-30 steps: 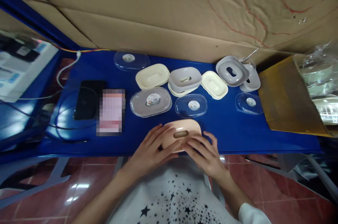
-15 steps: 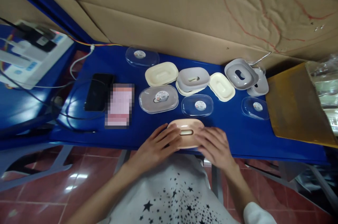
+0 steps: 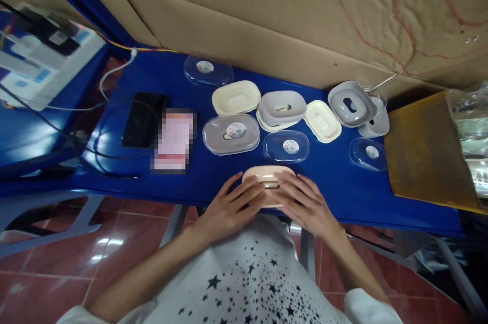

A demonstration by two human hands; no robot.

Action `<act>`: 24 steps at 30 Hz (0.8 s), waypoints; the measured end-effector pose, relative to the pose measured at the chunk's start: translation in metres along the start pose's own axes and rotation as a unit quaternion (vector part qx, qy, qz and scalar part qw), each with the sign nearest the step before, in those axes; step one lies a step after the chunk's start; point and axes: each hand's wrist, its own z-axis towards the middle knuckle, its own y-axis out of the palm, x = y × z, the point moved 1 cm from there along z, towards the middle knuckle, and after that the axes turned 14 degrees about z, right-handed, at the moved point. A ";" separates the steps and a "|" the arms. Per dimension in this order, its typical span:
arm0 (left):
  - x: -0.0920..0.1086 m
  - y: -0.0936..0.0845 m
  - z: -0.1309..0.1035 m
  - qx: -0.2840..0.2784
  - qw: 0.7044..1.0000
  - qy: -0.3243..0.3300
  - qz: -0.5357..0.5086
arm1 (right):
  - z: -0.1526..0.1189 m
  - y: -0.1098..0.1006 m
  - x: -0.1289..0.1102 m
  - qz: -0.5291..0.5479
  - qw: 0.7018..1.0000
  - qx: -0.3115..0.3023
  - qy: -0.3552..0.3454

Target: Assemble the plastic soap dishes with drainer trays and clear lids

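Closest in, at the front edge of the desk (image 3: 331, 186), a peach slotted dish (image 3: 268, 172) sits between the two hands. The left hand (image 3: 232, 207) grasps one end and the right hand (image 3: 308, 206) the other, fingers spread over the top toward the slot — a hold that probably keeps it level and stops it sliding. Their thumbs are hidden.

Just beyond lie a clear lid (image 3: 285, 147) and a grey dish (image 3: 213, 137) seen through its labelled cover, near enough, I would judge, for easy reach. To the left, a black phone (image 3: 142, 123) lies apart from the dishes, perhaps to leave the middle free.

Farther back, a grey slotted dish (image 3: 282, 107) rests on a cream piece (image 3: 269, 127), with a cream tray (image 3: 236, 98) on its left and a smaller cream tray (image 3: 323, 120) on its right. Toward the cardboard box (image 3: 417, 146), another grey dish (image 3: 351, 104) tilts, seemingly propped by the one beneath — likely stacked to save room.
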 end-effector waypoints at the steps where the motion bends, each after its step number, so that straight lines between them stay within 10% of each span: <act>1: 0.001 0.000 0.000 0.002 1.000 0.003 0.003 | -0.002 0.004 -0.004 -0.009 1.000 0.001 -0.009; 18: 0.007 0.007 -0.006 -0.006 0.999 -0.031 0.029 | -0.008 0.029 -0.009 -0.014 1.000 -0.006 -0.026; 24: -0.002 0.004 -0.010 -0.026 0.998 -0.036 0.040 | 0.001 0.004 0.022 -0.023 0.999 0.003 0.042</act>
